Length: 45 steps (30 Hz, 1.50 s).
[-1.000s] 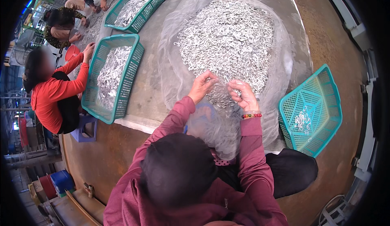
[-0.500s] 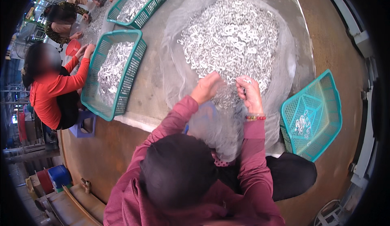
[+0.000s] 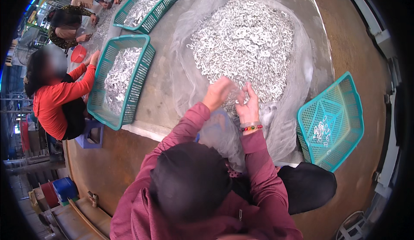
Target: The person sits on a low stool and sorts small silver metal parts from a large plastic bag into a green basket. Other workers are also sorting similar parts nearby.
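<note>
A large heap of small silvery-white hook-shaped pieces (image 3: 246, 41) lies on a sheer white net (image 3: 183, 63). Over the heap's near edge, my left hand (image 3: 218, 94) is bent at the fingers, its tips closed together and smeared by motion. Close beside it, my right hand (image 3: 248, 106) is turned up, one finger raised and the thumb side curled toward the left hand. A pale blur shows between the two hands; whether it is a piece or moving fingertips I cannot make out. A beaded bracelet circles my right wrist.
Right of the net stands a green plastic basket (image 3: 330, 119) holding several white pieces. Two green baskets (image 3: 120, 82) (image 3: 148, 7) of silvery pieces stand at left. A person in orange (image 3: 64, 91) sits beside the nearer one, by a red bowl (image 3: 78, 54); other people work beyond.
My right hand has moved left, close to my left hand; the white pieces seen at its fingertips no longer show there. My left hand has stayed in about the same place.
</note>
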### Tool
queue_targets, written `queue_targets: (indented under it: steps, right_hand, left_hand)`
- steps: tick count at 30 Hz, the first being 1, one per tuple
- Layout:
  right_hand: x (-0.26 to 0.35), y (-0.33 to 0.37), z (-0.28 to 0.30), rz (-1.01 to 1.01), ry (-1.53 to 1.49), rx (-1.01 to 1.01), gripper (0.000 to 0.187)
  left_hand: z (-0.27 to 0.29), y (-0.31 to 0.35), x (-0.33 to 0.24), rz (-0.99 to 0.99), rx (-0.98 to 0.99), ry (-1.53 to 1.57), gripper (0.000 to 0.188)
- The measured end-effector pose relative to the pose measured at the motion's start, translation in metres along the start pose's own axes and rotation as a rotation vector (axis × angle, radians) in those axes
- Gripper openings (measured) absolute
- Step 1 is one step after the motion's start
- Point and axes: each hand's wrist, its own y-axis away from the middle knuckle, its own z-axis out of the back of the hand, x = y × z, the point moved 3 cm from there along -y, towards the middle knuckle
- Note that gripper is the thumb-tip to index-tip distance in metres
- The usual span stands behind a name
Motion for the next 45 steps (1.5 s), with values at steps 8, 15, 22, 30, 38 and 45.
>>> queue_targets:
  steps: [8, 15, 22, 30, 38, 45]
  right_hand:
    - [-0.007, -0.008, 0.007, -0.185, 0.080, 0.052, 0.025]
    - [0.031, -0.003, -0.005, -0.216, -0.202, 0.086, 0.021]
    - [0.205, 0.080, 0.005, 0.515, -0.082, 0.259, 0.014]
    - [0.315, 0.149, 0.099, 1.009, 0.509, -0.521, 0.067]
    - [0.250, 0.094, -0.004, 1.428, 0.984, -0.274, 0.029]
    - [0.034, -0.024, -0.034, 0.741, 2.094, 0.360, 0.040]
  left_hand:
    - [0.008, -0.041, -0.023, 0.221, 0.696, 0.074, 0.024]
    - [0.009, -0.065, -0.033, 0.278, 0.385, 0.306, 0.029]
    - [-0.038, -0.010, 0.099, 0.491, 0.532, -0.299, 0.057]
    - [-0.049, 0.004, 0.112, 0.425, 0.319, -0.169, 0.031]
    - [0.005, -0.032, 0.089, 0.681, 0.196, 0.384, 0.022]
    - [0.002, -0.019, 0.092, 0.862, 0.214, 0.658, 0.024]
